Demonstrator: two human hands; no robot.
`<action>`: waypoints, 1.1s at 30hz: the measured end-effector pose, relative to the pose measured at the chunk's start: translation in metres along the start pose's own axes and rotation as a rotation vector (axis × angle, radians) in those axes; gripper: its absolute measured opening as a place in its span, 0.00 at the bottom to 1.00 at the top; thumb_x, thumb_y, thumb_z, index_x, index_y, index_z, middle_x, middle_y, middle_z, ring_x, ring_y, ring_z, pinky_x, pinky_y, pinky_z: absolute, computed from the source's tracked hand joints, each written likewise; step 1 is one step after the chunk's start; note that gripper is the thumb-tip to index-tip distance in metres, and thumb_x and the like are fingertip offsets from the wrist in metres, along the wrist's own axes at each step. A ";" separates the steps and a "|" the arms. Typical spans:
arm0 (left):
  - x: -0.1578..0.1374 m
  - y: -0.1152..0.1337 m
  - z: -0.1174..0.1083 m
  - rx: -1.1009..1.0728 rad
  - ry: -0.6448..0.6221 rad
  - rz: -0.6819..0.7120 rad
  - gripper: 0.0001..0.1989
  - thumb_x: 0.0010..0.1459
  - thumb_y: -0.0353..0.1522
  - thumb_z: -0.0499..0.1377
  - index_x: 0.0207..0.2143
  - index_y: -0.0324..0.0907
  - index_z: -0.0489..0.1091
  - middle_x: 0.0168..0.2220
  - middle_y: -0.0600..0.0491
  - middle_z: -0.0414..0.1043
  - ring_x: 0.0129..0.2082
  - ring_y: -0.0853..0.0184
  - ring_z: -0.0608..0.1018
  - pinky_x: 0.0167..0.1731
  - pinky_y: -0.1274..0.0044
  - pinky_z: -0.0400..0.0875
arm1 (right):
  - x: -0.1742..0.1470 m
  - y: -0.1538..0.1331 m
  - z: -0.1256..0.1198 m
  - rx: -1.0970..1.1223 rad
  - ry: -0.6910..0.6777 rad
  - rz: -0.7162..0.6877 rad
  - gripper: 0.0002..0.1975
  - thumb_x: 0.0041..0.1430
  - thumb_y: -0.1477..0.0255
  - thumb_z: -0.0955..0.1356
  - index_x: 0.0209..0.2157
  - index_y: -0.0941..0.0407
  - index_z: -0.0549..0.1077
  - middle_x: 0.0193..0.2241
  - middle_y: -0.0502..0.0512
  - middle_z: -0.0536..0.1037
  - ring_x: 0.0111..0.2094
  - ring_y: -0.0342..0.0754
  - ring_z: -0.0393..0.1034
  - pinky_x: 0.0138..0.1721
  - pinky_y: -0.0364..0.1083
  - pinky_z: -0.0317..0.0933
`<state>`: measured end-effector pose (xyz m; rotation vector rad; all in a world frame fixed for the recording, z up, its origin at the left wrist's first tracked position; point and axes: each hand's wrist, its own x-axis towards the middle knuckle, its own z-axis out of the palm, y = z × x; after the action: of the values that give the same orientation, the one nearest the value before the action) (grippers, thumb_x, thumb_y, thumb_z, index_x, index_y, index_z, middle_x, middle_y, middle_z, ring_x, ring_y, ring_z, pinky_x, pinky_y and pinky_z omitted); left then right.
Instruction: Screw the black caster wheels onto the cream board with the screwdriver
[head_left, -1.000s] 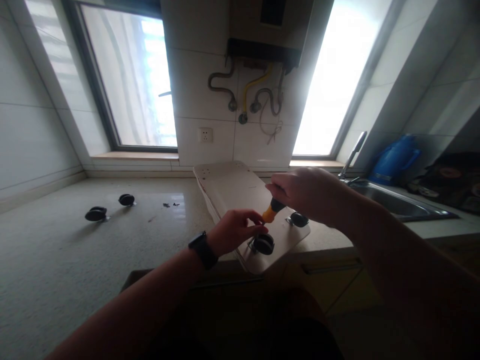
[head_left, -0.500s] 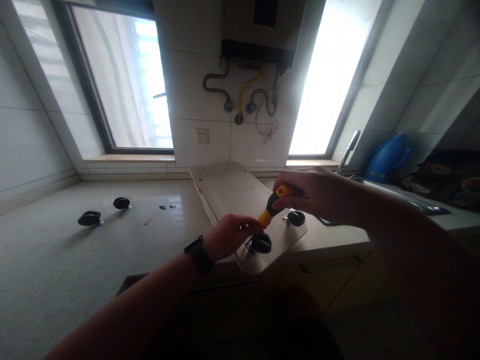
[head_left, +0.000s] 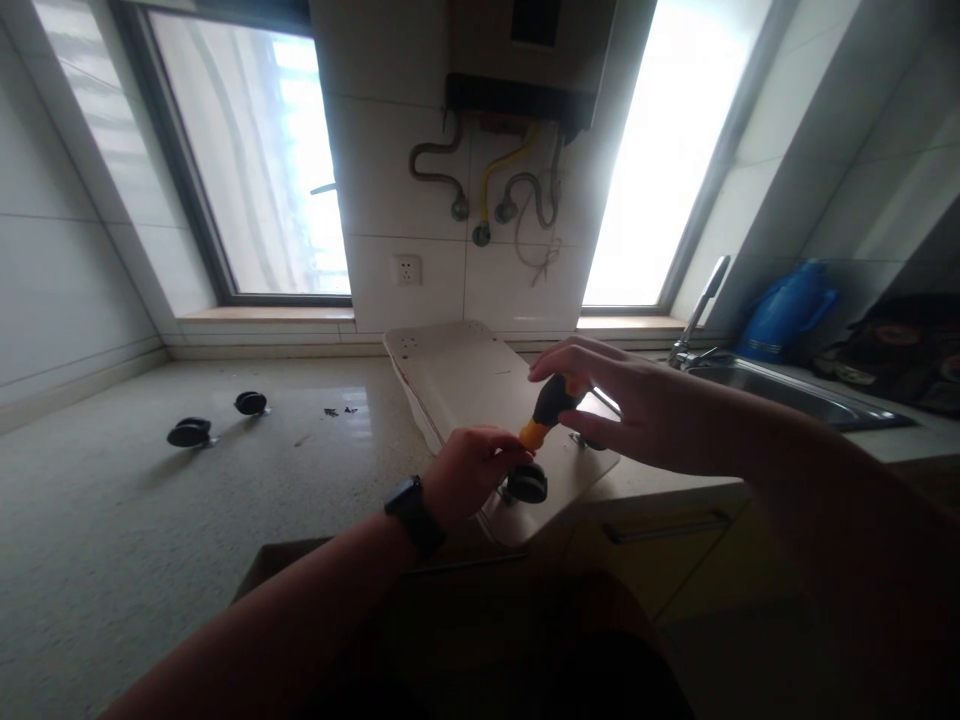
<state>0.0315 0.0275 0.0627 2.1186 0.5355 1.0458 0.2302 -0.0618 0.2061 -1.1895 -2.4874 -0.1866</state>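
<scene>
In the head view, the screwdriver (head_left: pixel 551 402) is between the two hands, over the near end of the white board (head_left: pixel 465 375). It leans. Its handle goes up and right into the right hand (head_left: pixel 637 400), and its low end points down and left to the fingertips of the left hand (head_left: pixel 472 475). So the right hand is nearer the top, and the left hand is nearer the tip.

The right hand is loose, with its fingers and thumb spread around the handle, not squeezed tight. The left hand is curled up and pinches the low end. I can't tell if it pinches a screw too, because the fingers hide the tip.

The near wheel (head_left: pixel 527 483) stands on the board just below the left fingertips. The other wheel (head_left: pixel 591 444) is on the board too, to the right, partly behind the right thumb. The board is long and runs from the wall toward the person, with its near end poking past the edge of the counter (head_left: pixel 262 520). Far to the left, two loose wheels (head_left: pixel 189 432) sit on the counter, and some dark bits (head_left: pixel 330 412) lie between them and the board.
</scene>
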 end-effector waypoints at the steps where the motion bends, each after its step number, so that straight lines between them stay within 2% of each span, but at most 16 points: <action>1: 0.000 0.000 -0.001 0.005 -0.015 0.012 0.08 0.66 0.33 0.64 0.38 0.41 0.82 0.35 0.52 0.81 0.34 0.66 0.79 0.37 0.75 0.69 | -0.002 0.003 -0.002 0.015 -0.020 -0.047 0.18 0.69 0.65 0.66 0.58 0.50 0.69 0.52 0.56 0.76 0.47 0.46 0.73 0.44 0.45 0.66; 3: 0.001 -0.001 -0.003 0.019 -0.045 0.030 0.08 0.67 0.33 0.63 0.40 0.41 0.83 0.36 0.51 0.82 0.36 0.66 0.80 0.39 0.75 0.70 | -0.003 0.007 -0.003 -0.009 -0.006 -0.040 0.15 0.70 0.66 0.66 0.56 0.48 0.72 0.49 0.52 0.78 0.46 0.45 0.74 0.45 0.45 0.65; 5: 0.000 -0.001 -0.005 0.053 -0.075 0.032 0.09 0.68 0.34 0.61 0.41 0.42 0.83 0.37 0.51 0.82 0.36 0.66 0.80 0.40 0.75 0.70 | 0.000 0.007 -0.001 -0.087 0.033 0.057 0.13 0.68 0.62 0.68 0.50 0.51 0.76 0.39 0.50 0.80 0.36 0.43 0.74 0.37 0.44 0.63; 7: 0.000 0.001 -0.006 0.097 -0.089 0.016 0.10 0.68 0.34 0.61 0.41 0.42 0.83 0.36 0.51 0.81 0.34 0.66 0.79 0.39 0.75 0.70 | 0.004 0.003 0.003 -0.184 0.070 0.164 0.14 0.65 0.58 0.70 0.40 0.54 0.78 0.28 0.49 0.77 0.25 0.42 0.67 0.28 0.44 0.57; 10: -0.001 0.002 -0.008 0.108 -0.066 -0.029 0.09 0.66 0.37 0.64 0.43 0.43 0.82 0.36 0.52 0.81 0.31 0.68 0.76 0.34 0.76 0.68 | 0.011 -0.003 0.012 -0.295 0.148 0.262 0.22 0.63 0.53 0.70 0.27 0.56 0.74 0.18 0.47 0.69 0.20 0.40 0.58 0.25 0.45 0.51; 13: -0.001 0.001 -0.008 0.084 -0.021 -0.070 0.11 0.61 0.39 0.69 0.42 0.43 0.81 0.34 0.54 0.81 0.28 0.70 0.74 0.30 0.77 0.66 | 0.014 -0.009 0.018 -0.412 0.209 0.320 0.25 0.64 0.52 0.68 0.22 0.56 0.70 0.17 0.48 0.67 0.19 0.40 0.54 0.25 0.45 0.48; 17: 0.000 0.000 -0.006 0.085 -0.003 -0.085 0.07 0.59 0.36 0.70 0.38 0.44 0.82 0.33 0.54 0.82 0.29 0.68 0.75 0.31 0.77 0.67 | 0.012 -0.017 0.023 -0.565 0.219 0.380 0.28 0.66 0.48 0.63 0.23 0.56 0.70 0.17 0.50 0.67 0.19 0.43 0.54 0.25 0.46 0.46; 19: -0.001 0.001 -0.004 0.077 -0.006 -0.086 0.06 0.62 0.35 0.67 0.39 0.44 0.83 0.34 0.54 0.83 0.31 0.67 0.78 0.33 0.76 0.68 | 0.009 -0.020 0.022 -0.539 0.202 0.379 0.25 0.68 0.49 0.62 0.30 0.56 0.73 0.20 0.52 0.71 0.20 0.44 0.59 0.25 0.46 0.47; 21: -0.002 0.003 -0.003 0.077 -0.007 -0.061 0.07 0.64 0.35 0.65 0.39 0.43 0.83 0.36 0.53 0.84 0.33 0.66 0.80 0.35 0.76 0.70 | 0.003 -0.019 0.018 -0.407 0.153 0.298 0.20 0.68 0.54 0.63 0.43 0.57 0.73 0.30 0.54 0.78 0.25 0.46 0.67 0.27 0.46 0.53; 23: -0.002 0.005 -0.003 0.090 -0.015 -0.026 0.07 0.66 0.34 0.63 0.40 0.43 0.82 0.37 0.52 0.84 0.35 0.65 0.81 0.37 0.76 0.70 | -0.003 -0.015 0.012 -0.239 0.059 0.154 0.18 0.69 0.61 0.64 0.54 0.55 0.69 0.44 0.57 0.79 0.34 0.46 0.73 0.32 0.46 0.60; 25: -0.002 0.006 -0.004 0.098 -0.041 -0.009 0.08 0.67 0.34 0.62 0.41 0.43 0.82 0.38 0.52 0.84 0.36 0.65 0.82 0.39 0.75 0.71 | -0.007 -0.008 0.005 -0.112 -0.031 0.059 0.16 0.69 0.66 0.64 0.56 0.51 0.68 0.50 0.55 0.77 0.41 0.45 0.74 0.38 0.45 0.64; 27: -0.001 0.006 -0.006 0.097 -0.075 -0.009 0.09 0.67 0.34 0.62 0.41 0.43 0.82 0.39 0.52 0.84 0.37 0.65 0.82 0.40 0.75 0.71 | -0.008 -0.003 0.001 -0.057 -0.067 0.062 0.13 0.69 0.66 0.65 0.53 0.50 0.71 0.47 0.53 0.79 0.40 0.44 0.74 0.38 0.44 0.63; 29: -0.001 0.006 -0.009 0.075 -0.110 -0.027 0.09 0.68 0.34 0.61 0.42 0.43 0.83 0.39 0.52 0.84 0.38 0.64 0.83 0.40 0.75 0.72 | -0.004 -0.001 -0.001 -0.082 -0.056 0.115 0.13 0.68 0.62 0.67 0.49 0.52 0.74 0.39 0.52 0.80 0.34 0.44 0.73 0.33 0.44 0.61; 31: -0.001 0.006 -0.012 0.039 -0.137 -0.049 0.10 0.68 0.35 0.61 0.43 0.43 0.83 0.40 0.51 0.85 0.38 0.64 0.83 0.40 0.75 0.72 | 0.002 -0.003 0.000 -0.175 -0.021 0.189 0.17 0.65 0.55 0.69 0.41 0.55 0.76 0.30 0.51 0.78 0.28 0.43 0.69 0.28 0.44 0.56; 33: -0.001 0.005 -0.014 0.032 -0.147 -0.067 0.10 0.67 0.36 0.62 0.44 0.44 0.82 0.37 0.52 0.84 0.34 0.66 0.81 0.36 0.76 0.71 | 0.010 -0.008 0.003 -0.283 0.005 0.263 0.22 0.63 0.51 0.69 0.33 0.57 0.75 0.22 0.50 0.73 0.21 0.42 0.63 0.25 0.44 0.51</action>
<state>0.0201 0.0291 0.0720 2.1698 0.5507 0.8411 0.2179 -0.0588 0.2071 -1.6116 -2.3248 -0.4799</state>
